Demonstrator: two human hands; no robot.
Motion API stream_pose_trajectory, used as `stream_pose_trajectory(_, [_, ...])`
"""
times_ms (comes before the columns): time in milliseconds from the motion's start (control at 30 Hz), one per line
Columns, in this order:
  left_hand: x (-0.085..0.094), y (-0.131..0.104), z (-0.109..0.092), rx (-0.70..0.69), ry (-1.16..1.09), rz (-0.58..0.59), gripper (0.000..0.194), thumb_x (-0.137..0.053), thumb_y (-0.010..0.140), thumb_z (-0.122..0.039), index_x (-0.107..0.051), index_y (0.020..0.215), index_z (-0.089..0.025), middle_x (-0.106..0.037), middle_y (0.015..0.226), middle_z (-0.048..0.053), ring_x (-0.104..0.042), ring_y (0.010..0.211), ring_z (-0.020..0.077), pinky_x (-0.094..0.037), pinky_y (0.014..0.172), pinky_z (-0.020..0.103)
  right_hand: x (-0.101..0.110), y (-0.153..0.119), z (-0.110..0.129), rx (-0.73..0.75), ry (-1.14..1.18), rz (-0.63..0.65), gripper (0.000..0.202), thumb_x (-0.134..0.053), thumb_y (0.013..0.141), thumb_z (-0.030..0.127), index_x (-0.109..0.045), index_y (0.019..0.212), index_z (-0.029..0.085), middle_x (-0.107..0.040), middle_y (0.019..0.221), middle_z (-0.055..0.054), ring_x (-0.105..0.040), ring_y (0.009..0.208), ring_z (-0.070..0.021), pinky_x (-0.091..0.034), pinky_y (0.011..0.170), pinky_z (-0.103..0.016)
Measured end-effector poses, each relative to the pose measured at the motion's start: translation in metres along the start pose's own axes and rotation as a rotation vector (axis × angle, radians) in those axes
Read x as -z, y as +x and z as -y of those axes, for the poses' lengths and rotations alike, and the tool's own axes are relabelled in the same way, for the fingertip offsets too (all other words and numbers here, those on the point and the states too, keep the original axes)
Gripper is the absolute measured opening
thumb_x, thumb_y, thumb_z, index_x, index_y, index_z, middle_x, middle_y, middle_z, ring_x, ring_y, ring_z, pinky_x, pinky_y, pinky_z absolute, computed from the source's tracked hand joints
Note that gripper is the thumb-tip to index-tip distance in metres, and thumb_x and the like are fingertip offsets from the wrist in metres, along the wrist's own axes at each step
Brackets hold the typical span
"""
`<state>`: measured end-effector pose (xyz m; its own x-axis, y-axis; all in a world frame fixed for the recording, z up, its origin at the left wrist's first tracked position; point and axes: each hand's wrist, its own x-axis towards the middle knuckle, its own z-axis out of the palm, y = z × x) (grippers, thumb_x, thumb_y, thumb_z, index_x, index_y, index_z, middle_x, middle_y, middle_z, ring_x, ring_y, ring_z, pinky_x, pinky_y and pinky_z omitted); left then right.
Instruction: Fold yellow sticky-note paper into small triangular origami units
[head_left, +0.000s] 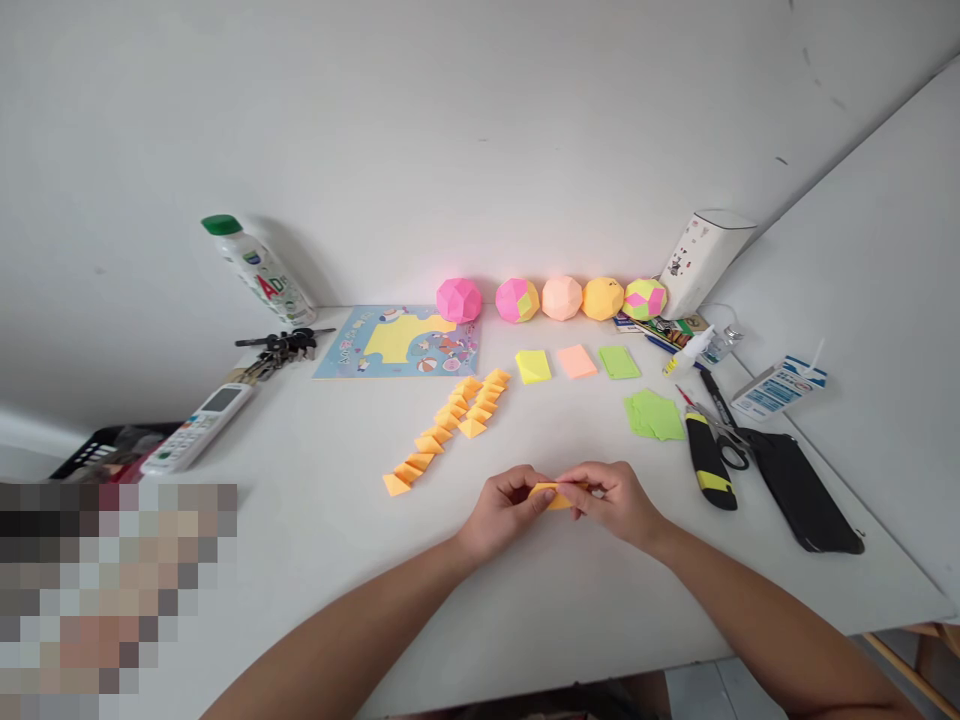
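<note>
Between my two hands, near the front of the white table, is a small folded piece of orange paper (559, 496). My left hand (508, 508) pinches its left side with thumb and fingers. On its right side my right hand (611, 500) pinches the top edge; some fingers are hidden behind the paper. Two slanting rows of folded orange paper units (431, 443) lie to the left of my hands. Behind them are a yellow note pad (533, 366), a peach note pad (577, 362) and a green note pad (619, 363). Loose green paper pieces (655, 415) lie to the right.
Several paper balls, one a pink ball (459, 300), line the wall. Left stand a bottle (262, 275), keys (281, 345) and a remote (199, 428). Right are a white box (705, 262), glue bottle (688, 352), scissors (731, 447), cutter (710, 462) and black pouch (806, 490).
</note>
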<state>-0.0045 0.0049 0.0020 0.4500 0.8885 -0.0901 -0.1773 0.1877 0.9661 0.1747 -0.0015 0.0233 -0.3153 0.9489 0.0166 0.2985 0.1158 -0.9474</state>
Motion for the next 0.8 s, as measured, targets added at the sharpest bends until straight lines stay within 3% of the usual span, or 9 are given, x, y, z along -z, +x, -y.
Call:
stream_pose_trajectory(167, [-0.0008, 0.0019, 0.0029, 0.043, -0.078, -0.033, 0.025, -0.067, 0.071, -0.037, -0.063, 0.08, -0.014, -0.062, 0.069, 0.001, -0.054, 0.061, 0.0106, -0.042, 0.056, 0.023, 0.0023, 0.0004, -0.0007, -0.022, -0.016, 0.011, 0.019, -0.058, 0.081, 0.034, -0.067, 0.081, 0.018, -0.066, 0.071, -0.002, -0.06, 0.049, -0.0111, -0.051, 0.049, -0.023])
stream_pose_trajectory(400, [-0.0004, 0.0026, 0.003, 0.072, -0.144, -0.039, 0.026, -0.071, 0.067, -0.035, -0.063, 0.077, -0.013, -0.065, 0.069, 0.002, -0.058, 0.065, 0.0122, -0.045, 0.062, 0.025, 0.0019, 0.0014, -0.0021, 0.105, -0.141, 0.034, 0.019, -0.055, 0.083, 0.032, -0.067, 0.083, 0.018, -0.068, 0.073, -0.004, -0.06, 0.06, -0.0139, -0.051, 0.054, -0.024])
stream_pose_trajectory(533, [-0.0006, 0.0025, 0.0037, 0.07, -0.138, -0.051, 0.026, -0.071, 0.067, -0.035, -0.062, 0.079, -0.014, -0.066, 0.071, 0.002, -0.059, 0.066, 0.0127, -0.045, 0.062, 0.024, 0.0018, 0.0003, -0.0056, 0.148, -0.138, 0.029, 0.019, -0.054, 0.084, 0.031, -0.067, 0.093, 0.021, -0.07, 0.08, -0.004, -0.062, 0.055, -0.013, -0.053, 0.052, -0.025])
stream_pose_trajectory(800, [0.0002, 0.0029, 0.007, 0.056, -0.071, -0.07, 0.027, -0.069, 0.068, -0.039, -0.061, 0.074, -0.014, -0.062, 0.064, 0.0, -0.055, 0.058, 0.0102, -0.041, 0.053, 0.022, 0.0025, 0.0011, -0.0049, 0.164, -0.173, 0.017, 0.018, -0.055, 0.084, 0.03, -0.07, 0.088, 0.021, -0.071, 0.075, -0.004, -0.062, 0.05, -0.0122, -0.052, 0.049, -0.023])
